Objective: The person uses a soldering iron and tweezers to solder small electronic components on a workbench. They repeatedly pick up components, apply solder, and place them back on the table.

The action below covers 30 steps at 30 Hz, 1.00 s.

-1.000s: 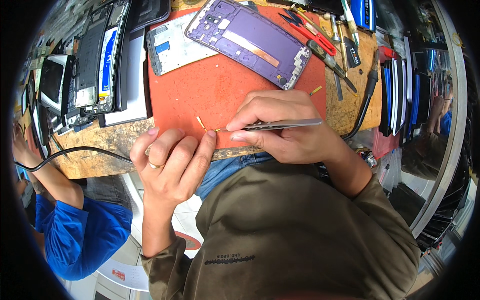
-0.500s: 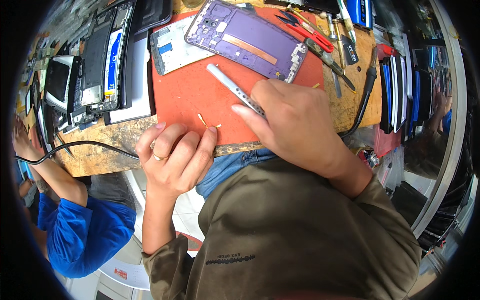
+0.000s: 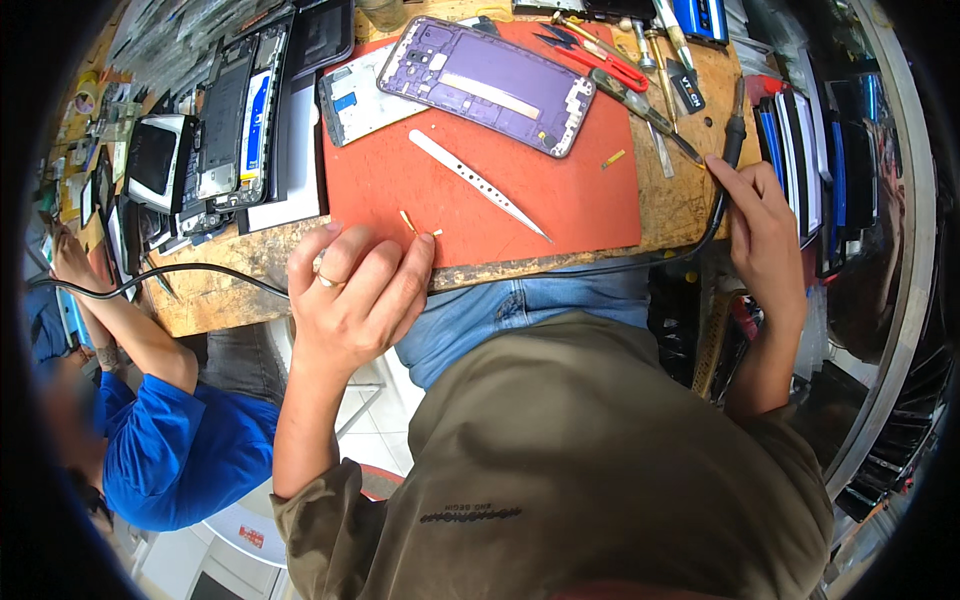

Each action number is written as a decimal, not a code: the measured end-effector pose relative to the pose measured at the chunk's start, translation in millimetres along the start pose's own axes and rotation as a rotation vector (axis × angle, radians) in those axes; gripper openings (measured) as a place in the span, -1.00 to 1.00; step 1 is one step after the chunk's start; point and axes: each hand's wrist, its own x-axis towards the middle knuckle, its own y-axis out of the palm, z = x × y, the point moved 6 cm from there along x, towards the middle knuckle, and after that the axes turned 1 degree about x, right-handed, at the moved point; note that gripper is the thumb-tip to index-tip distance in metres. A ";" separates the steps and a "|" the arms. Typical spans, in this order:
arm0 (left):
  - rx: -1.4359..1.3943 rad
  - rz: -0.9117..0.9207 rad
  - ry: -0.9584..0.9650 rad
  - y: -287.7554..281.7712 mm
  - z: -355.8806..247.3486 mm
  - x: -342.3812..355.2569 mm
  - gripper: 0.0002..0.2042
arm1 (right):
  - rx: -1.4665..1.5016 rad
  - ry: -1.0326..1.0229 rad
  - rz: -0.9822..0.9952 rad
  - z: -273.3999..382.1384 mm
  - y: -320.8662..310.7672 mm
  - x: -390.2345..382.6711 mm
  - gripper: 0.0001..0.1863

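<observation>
The left hand (image 3: pixel 350 295) rests at the near edge of the bench (image 3: pixel 215 290), its fingers loosely curled and close together, holding nothing; the fingertips sit at the front edge of the red mat (image 3: pixel 560 200), just beside a small yellowish strip (image 3: pixel 408 222) lying on the mat (a ring shows on one finger). The tweezers (image 3: pixel 478 184) lie free on the mat, slanting from upper left to lower right, well apart from both hands. The right hand (image 3: pixel 765 230) is out at the right end of the bench, fingers partly spread, its fingertips at a black cable (image 3: pixel 715 215) that runs up to a tool handle (image 3: pixel 738 125); whether it grips the cable or only touches it cannot be told. Behind the tweezers a purple phone frame (image 3: pixel 490 85) lies across the mat's far edge, with a white frame (image 3: pixel 360 100) to its left. Red-handled cutters (image 3: pixel 600 60) and other tools lie at the far right of the mat. At the left, another person's blue sleeve (image 3: pixel 185 450) shows below the bench
</observation>
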 end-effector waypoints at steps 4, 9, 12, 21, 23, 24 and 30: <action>-0.003 0.028 0.049 -2.3 2.4 6.4 -0.71 | 0.004 -0.053 -0.094 -8.5 8.6 -10.6 -0.64; -0.034 0.037 0.054 -4.3 2.0 9.9 -0.71 | -0.043 -0.103 -0.302 -1.5 5.3 -8.5 -0.81; -0.062 0.057 0.049 -3.1 2.1 8.7 -0.69 | 0.005 -0.241 -0.477 22.5 -5.1 -12.9 -0.82; -0.132 -0.008 0.097 4.5 6.1 -0.5 -0.57 | 0.827 -0.427 -0.218 112.2 44.1 0.7 -0.68; -0.140 -0.008 0.092 6.0 8.4 -2.4 -0.56 | 0.859 -0.391 -0.245 115.0 53.7 3.1 -0.72; -0.147 -0.009 0.089 6.4 8.7 -3.2 -0.56 | 0.868 -0.369 -0.248 113.8 56.7 3.8 -0.74; -0.177 -0.013 0.074 7.4 9.6 -3.0 -0.55 | 0.787 -0.285 -0.124 105.8 59.0 2.0 -0.75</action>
